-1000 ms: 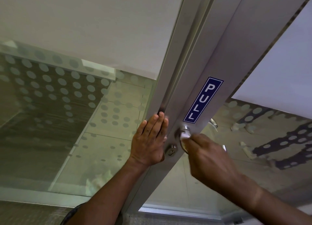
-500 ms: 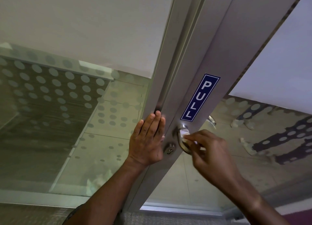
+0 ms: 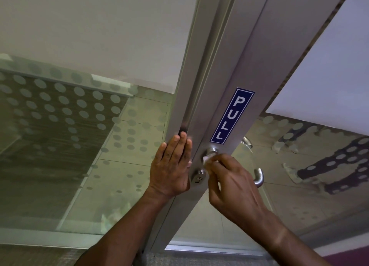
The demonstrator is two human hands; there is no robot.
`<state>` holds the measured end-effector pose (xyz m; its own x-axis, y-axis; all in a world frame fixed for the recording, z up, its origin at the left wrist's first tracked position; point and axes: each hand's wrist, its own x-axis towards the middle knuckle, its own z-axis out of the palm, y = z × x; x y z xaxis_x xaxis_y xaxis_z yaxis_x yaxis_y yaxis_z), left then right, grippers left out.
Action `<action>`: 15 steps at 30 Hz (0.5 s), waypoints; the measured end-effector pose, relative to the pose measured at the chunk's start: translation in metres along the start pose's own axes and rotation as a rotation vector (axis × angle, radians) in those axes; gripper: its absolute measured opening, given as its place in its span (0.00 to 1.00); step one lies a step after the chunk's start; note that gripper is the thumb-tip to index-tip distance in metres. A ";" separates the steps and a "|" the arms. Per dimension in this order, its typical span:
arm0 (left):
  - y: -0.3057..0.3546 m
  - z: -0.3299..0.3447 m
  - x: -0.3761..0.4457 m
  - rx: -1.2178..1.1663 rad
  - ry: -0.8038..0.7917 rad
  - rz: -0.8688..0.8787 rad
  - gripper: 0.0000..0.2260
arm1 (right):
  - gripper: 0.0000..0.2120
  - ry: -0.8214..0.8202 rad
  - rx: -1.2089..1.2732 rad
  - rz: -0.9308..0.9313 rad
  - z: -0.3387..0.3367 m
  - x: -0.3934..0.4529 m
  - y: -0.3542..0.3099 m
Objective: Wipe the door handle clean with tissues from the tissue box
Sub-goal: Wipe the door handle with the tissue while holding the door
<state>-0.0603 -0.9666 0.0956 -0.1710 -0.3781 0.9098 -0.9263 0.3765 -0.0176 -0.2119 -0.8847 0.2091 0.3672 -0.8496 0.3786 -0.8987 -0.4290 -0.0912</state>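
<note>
Hands: our left hand (image 3: 171, 170) flat on grey metal door frame (image 3: 229, 86); right hand (image 3: 235, 188) pinches white tissue (image 3: 206, 159) against round steel door handle (image 3: 212, 152). Wiping underway, lever unfinished.

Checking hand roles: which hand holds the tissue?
The right hand, pinching the white tissue against the door handle. The left hand lies flat on the door frame.

light: soft and even, rather dim, greenish tint | glare: small bright spot on metal door handle (image 3: 212, 151), pale reflections in glass panel (image 3: 60, 146) | shadows: weak | focus: centre sharp, corners softer | distortion: wide-angle, door frame (image 3: 229, 66) strongly slanted
</note>
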 end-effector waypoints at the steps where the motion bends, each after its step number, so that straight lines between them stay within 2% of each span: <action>1: 0.000 0.000 0.000 0.000 -0.005 0.004 0.37 | 0.09 0.015 -0.018 0.009 0.003 0.002 -0.004; 5: -0.001 0.000 -0.001 0.000 0.002 0.008 0.37 | 0.13 -0.077 -0.086 -0.104 -0.001 -0.006 -0.001; 7: 0.000 0.001 -0.001 -0.003 0.019 0.004 0.37 | 0.14 -0.070 0.018 -0.115 -0.022 -0.015 0.014; 11: 0.000 0.001 0.000 -0.006 0.025 -0.004 0.37 | 0.08 0.134 0.482 0.230 -0.057 -0.021 0.034; 13: 0.000 0.000 0.000 -0.004 0.026 -0.001 0.36 | 0.04 0.148 0.581 0.346 -0.054 -0.020 0.034; 15: 0.000 0.000 0.001 -0.003 0.029 0.002 0.36 | 0.04 0.153 0.585 0.402 -0.045 -0.021 0.034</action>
<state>-0.0607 -0.9663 0.0963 -0.1630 -0.3527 0.9214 -0.9248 0.3800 -0.0182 -0.2605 -0.8680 0.2393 -0.0410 -0.9421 0.3328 -0.6660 -0.2225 -0.7120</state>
